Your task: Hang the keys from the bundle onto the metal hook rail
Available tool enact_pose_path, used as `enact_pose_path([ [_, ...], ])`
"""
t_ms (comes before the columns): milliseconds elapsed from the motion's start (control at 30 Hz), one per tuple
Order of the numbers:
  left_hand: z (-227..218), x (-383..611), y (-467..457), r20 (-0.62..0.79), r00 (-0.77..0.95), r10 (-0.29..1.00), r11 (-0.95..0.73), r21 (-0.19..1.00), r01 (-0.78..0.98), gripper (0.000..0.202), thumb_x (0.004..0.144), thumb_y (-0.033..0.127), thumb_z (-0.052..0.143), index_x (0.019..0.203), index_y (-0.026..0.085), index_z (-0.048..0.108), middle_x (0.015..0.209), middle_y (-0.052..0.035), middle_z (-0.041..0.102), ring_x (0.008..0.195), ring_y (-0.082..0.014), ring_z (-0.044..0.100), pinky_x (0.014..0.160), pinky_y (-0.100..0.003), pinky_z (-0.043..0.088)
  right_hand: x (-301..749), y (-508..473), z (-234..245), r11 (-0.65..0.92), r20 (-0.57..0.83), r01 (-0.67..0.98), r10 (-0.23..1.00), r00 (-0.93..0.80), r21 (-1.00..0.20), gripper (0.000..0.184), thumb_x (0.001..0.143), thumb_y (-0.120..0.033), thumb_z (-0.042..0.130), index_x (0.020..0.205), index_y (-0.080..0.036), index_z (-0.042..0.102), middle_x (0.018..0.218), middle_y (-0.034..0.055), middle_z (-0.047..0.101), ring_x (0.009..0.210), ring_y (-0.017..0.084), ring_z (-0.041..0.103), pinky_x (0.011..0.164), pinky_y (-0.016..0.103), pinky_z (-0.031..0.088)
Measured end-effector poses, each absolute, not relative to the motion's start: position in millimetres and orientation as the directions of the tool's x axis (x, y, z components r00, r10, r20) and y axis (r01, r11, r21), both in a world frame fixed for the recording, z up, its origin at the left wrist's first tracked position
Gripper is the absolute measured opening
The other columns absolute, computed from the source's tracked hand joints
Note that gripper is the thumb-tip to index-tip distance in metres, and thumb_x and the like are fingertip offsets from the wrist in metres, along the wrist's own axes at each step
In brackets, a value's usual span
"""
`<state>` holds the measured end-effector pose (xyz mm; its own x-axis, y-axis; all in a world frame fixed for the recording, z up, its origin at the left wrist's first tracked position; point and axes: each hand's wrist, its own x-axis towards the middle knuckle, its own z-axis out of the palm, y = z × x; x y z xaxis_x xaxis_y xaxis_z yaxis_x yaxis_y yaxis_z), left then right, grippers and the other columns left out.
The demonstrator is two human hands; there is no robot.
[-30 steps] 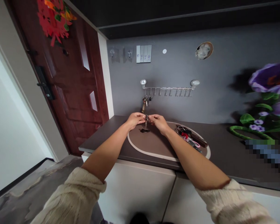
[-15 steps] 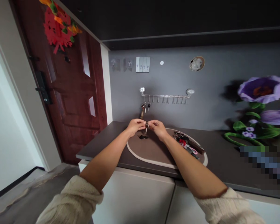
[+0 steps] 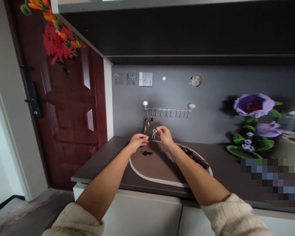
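My right hand (image 3: 164,133) pinches a ring of silver keys (image 3: 154,132), which dangles in front of the wall just below the hook rail (image 3: 169,110). Lower and to the left is my left hand (image 3: 138,142), apart from the keys, its fingers drawn together; whether anything small is between them I cannot make out. Two sets hang from the rail's left hooks: a key ring with a brown patterned strap (image 3: 146,126) and a small dark key set (image 3: 152,120). Black keys (image 3: 147,153) lie on the brown mat (image 3: 157,170) below my hands.
More keys and a dark brown holder (image 3: 201,161) lie on the mat's right side, partly behind my right forearm. Purple artificial flowers (image 3: 254,105) stand at the right of the counter (image 3: 100,160). A dark shelf (image 3: 186,32) overhangs it, and a red-brown door (image 3: 64,131) is at left.
My hands have parted. The right hand has lifted the silver keys toward the rail, while the left has let go of them and stays lower. The view has tilted upward and shifted slightly right.
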<state>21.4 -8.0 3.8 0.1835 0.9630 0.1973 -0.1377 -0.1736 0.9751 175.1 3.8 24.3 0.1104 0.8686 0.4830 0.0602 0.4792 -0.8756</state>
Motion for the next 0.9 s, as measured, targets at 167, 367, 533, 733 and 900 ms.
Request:
enact_pose_path([
  [167,0.2,21.2,-4.7,0.18,0.17,0.969,-0.174,0.984,-0.047,0.018,0.061,0.024,0.065,0.073,0.011,0.06,0.063,-0.0023,0.057,0.058,-0.0077,0.055,0.057,-0.021,0.045,178.0,28.9,49.2,0.486,0.519,0.184,0.824,0.229,-0.854,0.024,0.069,-0.037,0.048,0.076,-0.014,0.051,0.066,0.0013,0.056,0.057,0.01,0.052,0.056,0.024,0.044],
  [367,-5.0,21.9,-0.5,0.134,0.163,0.978,-0.145,0.988,0.059,0.014,0.063,0.023,0.062,0.07,0.011,0.059,0.058,-0.0011,0.055,0.054,-0.0069,0.052,0.056,-0.021,0.044,179.7,69.2,69.0,0.473,0.577,0.333,0.716,0.394,-0.815,0.026,0.07,-0.036,0.046,0.072,-0.012,0.057,0.063,0.0044,0.06,0.06,0.012,0.055,0.061,0.024,0.043],
  [533,-7.6,20.8,2.7,0.142,0.163,0.976,-0.161,0.981,0.11,0.014,0.062,0.023,0.063,0.068,0.011,0.059,0.055,-0.0007,0.055,0.053,-0.0074,0.052,0.056,-0.021,0.043,176.4,89.4,78.0,0.385,0.552,0.411,0.698,0.456,-0.827,0.025,0.072,-0.032,0.046,0.072,-0.011,0.06,0.062,0.0054,0.061,0.062,0.013,0.058,0.061,0.023,0.043],
  [733,-5.2,20.5,1.1,0.121,0.152,0.981,-0.139,0.983,0.117,0.008,0.066,0.019,0.059,0.067,0.011,0.058,0.054,0.0004,0.053,0.052,-0.0063,0.051,0.054,-0.019,0.041,173.3,92.7,79.4,0.276,0.527,0.489,0.681,0.508,-0.828,0.024,0.07,-0.031,0.048,0.068,-0.012,0.063,0.062,0.0085,0.062,0.063,0.016,0.058,0.06,0.025,0.043],
  [900,-3.1,19.1,0.7,0.098,0.147,0.984,-0.112,0.989,0.094,0.009,0.065,0.019,0.06,0.068,0.011,0.059,0.055,0.0003,0.054,0.052,-0.0061,0.051,0.055,-0.019,0.042,173.3,86.9,75.2,0.21,0.505,0.516,0.675,0.538,-0.831,0.022,0.067,-0.031,0.05,0.068,-0.014,0.064,0.065,0.0098,0.062,0.063,0.018,0.058,0.06,0.027,0.041],
])
